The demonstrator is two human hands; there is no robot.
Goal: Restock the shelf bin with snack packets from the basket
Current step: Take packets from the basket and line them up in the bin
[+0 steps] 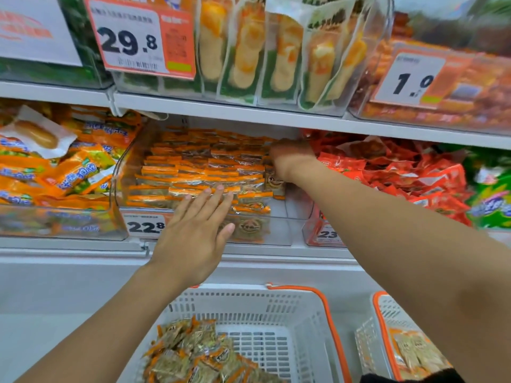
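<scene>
Packets: small orange-and-clear plastic snack packets [193, 172] lay in overlapping rows inside the clear plastic shelf bin [279, 230]; more sat in the white slotted plastic basket [276, 308] below.
Handling: judged light, soft and slippery; best pinched at a sealed edge.
Left hand [193, 233]: fingers spread flat, touching the front rows.
Right hand [290, 158]: curled at the bin's back right; whether it pinched a packet could not be told.
Surroundings: white price label [143, 226] on the bin front.

Both arms reach forward and up, bare to the elbow. The left hand [197, 233] is flat, palm down, fingers straight and slightly spread. The right hand [290, 158] is stretched farther in, wrist bent, fingers curled downward; what they hold cannot be told.
</scene>
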